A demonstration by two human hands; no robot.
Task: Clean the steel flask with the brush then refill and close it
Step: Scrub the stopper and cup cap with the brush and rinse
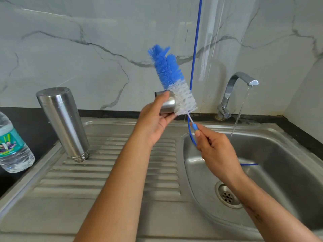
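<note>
The steel flask point(63, 123) stands upside down, mouth on the ribbed drainboard point(108, 172), left of my hands. My left hand point(154, 119) grips a small steel cap point(168, 103) above the drainboard's right end. A blue and white bottle brush point(172, 79) points up and to the left, its white bristles pressed against the cap. My right hand point(215, 148) pinches the brush's blue handle point(195, 127) over the sink basin's left edge.
The tap point(240, 89) at the back right runs a thin stream into the steel basin point(283, 165) with its drain point(228, 196). A thin blue hose point(195, 49) hangs down into the basin. A plastic water bottle point(13, 144) lies on the dark counter at far left.
</note>
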